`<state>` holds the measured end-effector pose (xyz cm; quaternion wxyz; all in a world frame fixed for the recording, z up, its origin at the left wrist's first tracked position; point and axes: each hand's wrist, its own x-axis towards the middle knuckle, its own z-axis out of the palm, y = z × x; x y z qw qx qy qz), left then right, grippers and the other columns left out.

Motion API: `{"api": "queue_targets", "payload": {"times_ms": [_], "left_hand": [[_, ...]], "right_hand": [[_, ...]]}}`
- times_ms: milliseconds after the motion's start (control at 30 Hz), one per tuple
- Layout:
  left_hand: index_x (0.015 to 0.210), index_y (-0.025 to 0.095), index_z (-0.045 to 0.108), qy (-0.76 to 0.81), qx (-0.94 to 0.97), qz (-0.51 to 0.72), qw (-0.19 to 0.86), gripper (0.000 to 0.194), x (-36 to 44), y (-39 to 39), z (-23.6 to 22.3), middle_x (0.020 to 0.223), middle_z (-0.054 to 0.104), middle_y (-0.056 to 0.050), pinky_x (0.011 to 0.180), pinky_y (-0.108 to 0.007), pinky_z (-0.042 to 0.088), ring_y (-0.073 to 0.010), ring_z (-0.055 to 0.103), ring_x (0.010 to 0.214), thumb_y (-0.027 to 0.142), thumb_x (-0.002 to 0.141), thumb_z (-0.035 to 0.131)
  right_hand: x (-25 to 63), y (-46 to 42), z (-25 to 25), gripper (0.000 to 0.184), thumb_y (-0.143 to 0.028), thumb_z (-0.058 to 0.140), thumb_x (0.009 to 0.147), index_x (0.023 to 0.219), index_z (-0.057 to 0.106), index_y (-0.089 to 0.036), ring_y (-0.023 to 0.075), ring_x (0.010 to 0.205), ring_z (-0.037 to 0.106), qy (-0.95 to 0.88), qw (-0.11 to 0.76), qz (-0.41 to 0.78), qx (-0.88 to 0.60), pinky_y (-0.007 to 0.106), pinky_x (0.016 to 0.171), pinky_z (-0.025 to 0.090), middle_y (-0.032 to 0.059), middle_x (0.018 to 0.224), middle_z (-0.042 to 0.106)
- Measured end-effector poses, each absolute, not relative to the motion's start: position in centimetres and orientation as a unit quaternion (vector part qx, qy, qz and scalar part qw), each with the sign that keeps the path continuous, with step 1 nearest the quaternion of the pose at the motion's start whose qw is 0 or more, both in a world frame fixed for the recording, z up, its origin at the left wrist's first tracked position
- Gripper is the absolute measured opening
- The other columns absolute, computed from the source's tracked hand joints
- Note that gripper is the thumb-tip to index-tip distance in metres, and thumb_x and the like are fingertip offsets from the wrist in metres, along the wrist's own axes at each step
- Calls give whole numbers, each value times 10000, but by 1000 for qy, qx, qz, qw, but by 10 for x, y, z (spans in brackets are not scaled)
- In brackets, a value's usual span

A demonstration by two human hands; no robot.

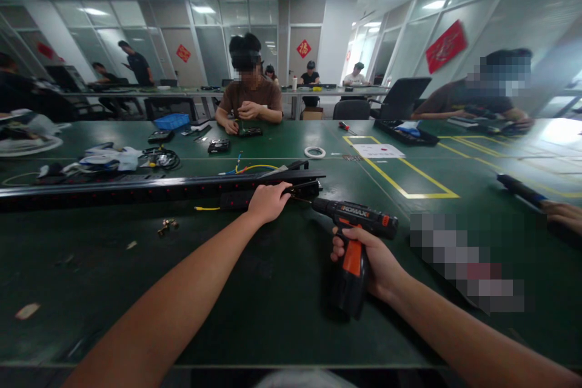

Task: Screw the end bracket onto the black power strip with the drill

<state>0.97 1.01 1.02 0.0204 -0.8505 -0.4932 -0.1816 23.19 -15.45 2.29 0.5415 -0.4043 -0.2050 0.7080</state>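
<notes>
My right hand is closed around the grip of a black and orange cordless drill. The drill points left, and its thin bit meets the end of a long black bar with red marks along its side. My left hand is closed on that end of the bar, close to the bit's tip; its fingertips are partly hidden. Yellow and blue wires come out behind the bar, and one yellow wire pokes out in front. Several small brass screws lie on the green table left of my forearm.
Behind the bar are a white tape roll, a black cable coil, a blue basket and a screwdriver. A co-worker sits opposite. At right, another person's hand holds a dark tool near a blurred-out item.
</notes>
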Motion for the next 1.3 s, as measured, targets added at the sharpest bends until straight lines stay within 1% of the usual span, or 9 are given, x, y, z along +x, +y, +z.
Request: {"api": "queue_targets", "payload": {"times_ms": [1100, 1300], "left_hand": [[1400, 287, 570, -488, -853, -181, 32, 379, 10, 11, 9, 1134, 765, -68, 969, -406, 453, -268, 706, 1066, 392, 1050, 471], [1393, 282, 578, -486, -853, -185, 34, 375, 9, 11, 9, 1133, 766, -71, 962, -405, 455, -268, 709, 1060, 388, 1047, 479]], "right_hand": [[231, -154, 25, 55, -159, 640, 836, 833, 693, -143, 134, 560, 567, -194, 541, 705, -415, 288, 592, 540, 7, 632, 590], [232, -154, 23, 67, -164, 646, 830, 859, 700, -136, 132, 558, 567, -200, 544, 704, -411, 291, 594, 538, 8, 638, 592]]}}
